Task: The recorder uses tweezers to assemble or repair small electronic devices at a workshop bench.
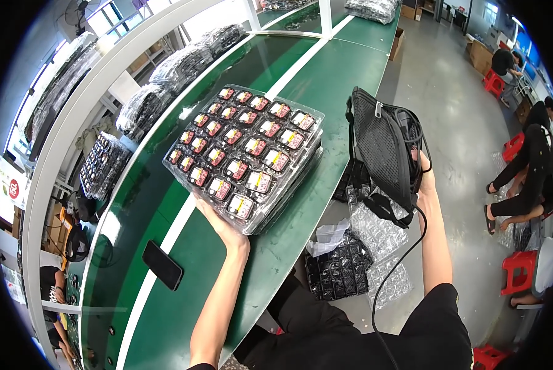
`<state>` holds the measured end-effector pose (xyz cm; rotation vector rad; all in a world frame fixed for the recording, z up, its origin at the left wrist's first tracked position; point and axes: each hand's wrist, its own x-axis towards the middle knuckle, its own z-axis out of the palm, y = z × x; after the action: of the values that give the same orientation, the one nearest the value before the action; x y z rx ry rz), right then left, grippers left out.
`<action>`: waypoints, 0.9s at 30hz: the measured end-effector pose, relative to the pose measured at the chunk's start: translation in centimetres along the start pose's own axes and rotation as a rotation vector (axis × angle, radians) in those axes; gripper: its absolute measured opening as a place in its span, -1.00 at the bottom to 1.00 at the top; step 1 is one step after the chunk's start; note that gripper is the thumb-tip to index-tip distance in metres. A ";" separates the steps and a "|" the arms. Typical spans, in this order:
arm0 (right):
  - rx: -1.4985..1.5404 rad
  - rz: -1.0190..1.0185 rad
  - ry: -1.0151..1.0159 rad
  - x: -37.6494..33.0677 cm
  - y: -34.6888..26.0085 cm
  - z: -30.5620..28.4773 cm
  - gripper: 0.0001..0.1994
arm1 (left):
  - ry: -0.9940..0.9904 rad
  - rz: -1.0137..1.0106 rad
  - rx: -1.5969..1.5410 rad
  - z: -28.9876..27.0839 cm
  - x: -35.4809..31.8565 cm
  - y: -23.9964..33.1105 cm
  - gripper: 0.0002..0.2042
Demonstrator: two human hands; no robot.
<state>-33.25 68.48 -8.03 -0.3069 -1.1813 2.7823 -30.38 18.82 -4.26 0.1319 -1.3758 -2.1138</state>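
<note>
A stack of clear plastic trays (276, 213) rests on the green work table. Rows of small dark, rounded devices with pink, white and yellow faces fill its top tray. My left hand (218, 223) grips the near edge of the stack, its fingers partly hidden beneath. To the right, beyond the table edge, my right hand (424, 176) is closed on a black mesh bag (381, 145) with a zipper. A black cable (387, 277) loops around the bag and runs down toward my body.
A black smartphone (163, 265) lies on the table (214, 296) left of my forearm. Below the right edge are empty clear trays (384, 234) and black trays (335, 268). Wrapped stacks (144, 108) line the far left. Several people sit at right near red stools (518, 271).
</note>
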 end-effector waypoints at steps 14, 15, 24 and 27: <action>-0.070 -0.096 0.032 -19.6 4.5 15.0 -0.56 | -0.009 -0.005 0.027 -1.1 2.6 -0.9 -0.31; -0.082 -0.121 0.040 -21.0 4.2 16.0 -0.56 | -0.014 0.005 0.026 -0.6 2.9 -0.7 -0.29; -0.142 -0.215 0.141 -27.6 8.6 4.1 -0.57 | 0.016 0.052 0.233 1.3 3.2 -1.8 -0.15; -0.163 -0.260 0.150 -29.4 10.0 4.8 -0.58 | -0.002 0.021 0.260 1.6 3.1 -2.1 -0.08</action>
<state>-5.86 53.15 -7.74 -0.3419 -1.3097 2.4038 -34.41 19.03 -4.66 0.2184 -1.6415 -1.9108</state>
